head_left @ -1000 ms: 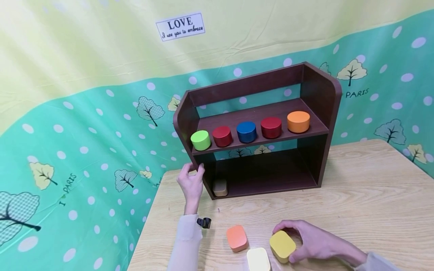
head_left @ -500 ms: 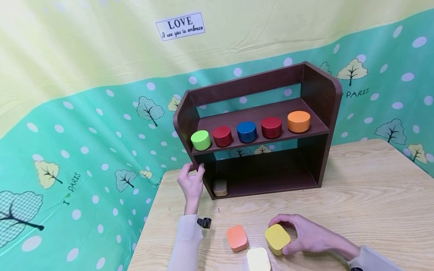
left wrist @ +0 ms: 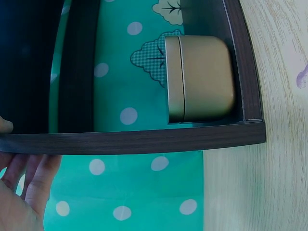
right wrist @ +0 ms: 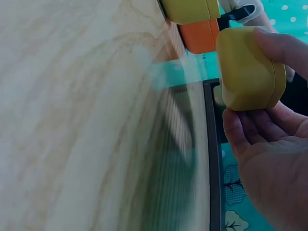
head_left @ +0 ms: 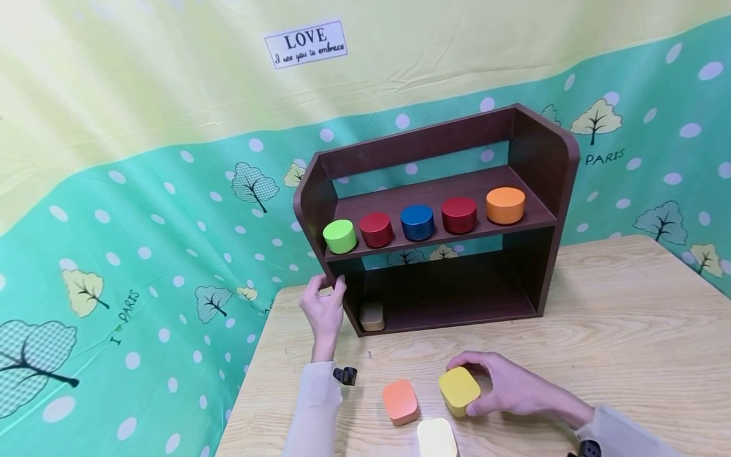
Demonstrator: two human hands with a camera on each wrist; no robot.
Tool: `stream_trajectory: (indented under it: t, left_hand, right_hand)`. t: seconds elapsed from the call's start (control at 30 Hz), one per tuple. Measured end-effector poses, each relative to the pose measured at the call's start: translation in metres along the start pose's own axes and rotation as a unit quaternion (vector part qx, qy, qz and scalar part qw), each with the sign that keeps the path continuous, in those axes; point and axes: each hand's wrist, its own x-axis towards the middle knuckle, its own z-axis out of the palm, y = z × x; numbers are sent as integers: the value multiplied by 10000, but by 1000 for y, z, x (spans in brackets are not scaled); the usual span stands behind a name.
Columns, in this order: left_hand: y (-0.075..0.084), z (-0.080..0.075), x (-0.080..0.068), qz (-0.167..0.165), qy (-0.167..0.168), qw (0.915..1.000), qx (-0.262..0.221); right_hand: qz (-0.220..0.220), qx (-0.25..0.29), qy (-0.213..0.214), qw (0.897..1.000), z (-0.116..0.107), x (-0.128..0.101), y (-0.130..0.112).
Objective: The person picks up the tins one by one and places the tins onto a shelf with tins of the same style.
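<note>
My right hand (head_left: 508,388) holds a small yellow square tin (head_left: 459,390) with rounded corners, thumb on one side and fingers on the other. In the right wrist view a lid seam runs along this yellow tin (right wrist: 250,72); whether it touches the tabletop I cannot tell. My left hand (head_left: 324,311) grips the left side panel of a dark brown two-tier shelf (head_left: 436,327), with fingers outside and thumb at the inner side. A gold-beige tin (left wrist: 204,77) stands in the lower compartment, against that panel. An orange square tin (head_left: 400,401) and a cream one (head_left: 437,438) lie in front.
Along the upper tier stand several round tins: light green (head_left: 339,236), red (head_left: 376,230), blue (head_left: 417,222), another red and orange (head_left: 505,205). The wooden table (head_left: 617,330) extends right of the shelf. A patterned curtain (head_left: 188,209) hangs behind.
My right hand has carried the yellow tin forward and left, toward the shelf and past the cream tin. The left hand keeps its grip on the panel.
</note>
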Motion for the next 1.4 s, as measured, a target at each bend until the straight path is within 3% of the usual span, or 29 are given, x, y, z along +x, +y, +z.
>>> stream_trajectory:
  t: [0.27, 0.53, 1.1, 1.4]
  left_hand:
    - [27, -3, -2, 25, -15, 10000, 6]
    - [-1, 0, 1, 56, -4, 10000, -13]
    - [-3, -4, 1, 62, -167, 9998, -40]
    - [-3, -3, 0, 44, -59, 10000, 32]
  right_hand:
    - [33, -32, 67, 10000, 0, 10, -1]
    - [223, -176, 215, 9994, -3, 25, -1]
    - [779, -248, 656, 9945, -1, 47, 0]
    - [702, -372, 904, 9927, -5, 67, 0]
